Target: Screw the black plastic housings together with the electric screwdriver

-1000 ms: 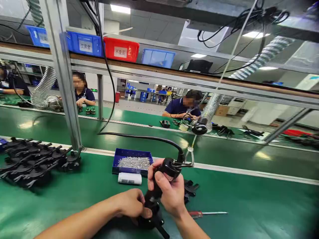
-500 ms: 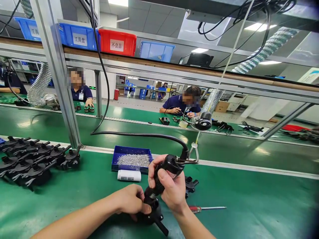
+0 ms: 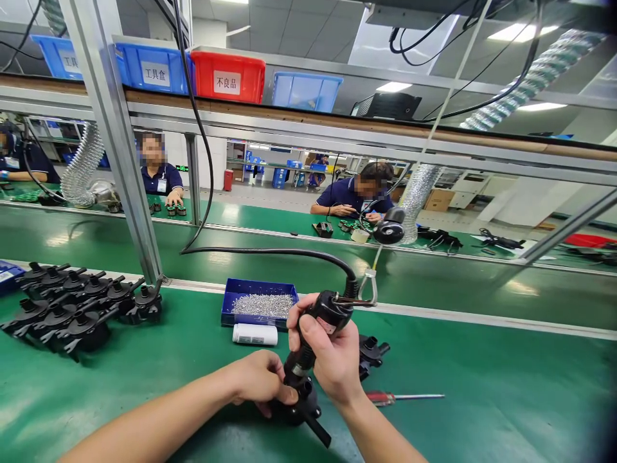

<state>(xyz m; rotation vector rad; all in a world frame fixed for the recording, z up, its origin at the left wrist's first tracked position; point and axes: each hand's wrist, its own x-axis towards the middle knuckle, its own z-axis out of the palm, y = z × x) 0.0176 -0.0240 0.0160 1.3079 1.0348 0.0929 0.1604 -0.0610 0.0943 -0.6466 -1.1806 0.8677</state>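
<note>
My right hand (image 3: 332, 354) is wrapped round a black corded electric screwdriver (image 3: 325, 313), which is tilted with its lower end down on a black plastic housing (image 3: 306, 405). The housing has a spout pointing toward me at the lower right. My left hand (image 3: 265, 382) grips the housing's left side, with the thumb beside the screwdriver's nose. The bit's tip is hidden behind the fingers. Behind my hands stands a blue tray (image 3: 231, 318) of small silver screws (image 3: 265, 304), and a white cylindrical bottle (image 3: 255, 334) lies in front of it.
Similar black housings (image 3: 81, 328) stand in rows at left; another black part (image 3: 371, 354) lies behind my right wrist. A red-handled screwdriver (image 3: 409, 397) lies to the right. The power cord (image 3: 270, 252) loops above the bench. A metal post (image 3: 120, 148) rises at left. Co-workers sit across.
The view has shifted slightly, so the bench things appear a little further right. Both hands keep their hold, and the electric screwdriver stays on the housing.
</note>
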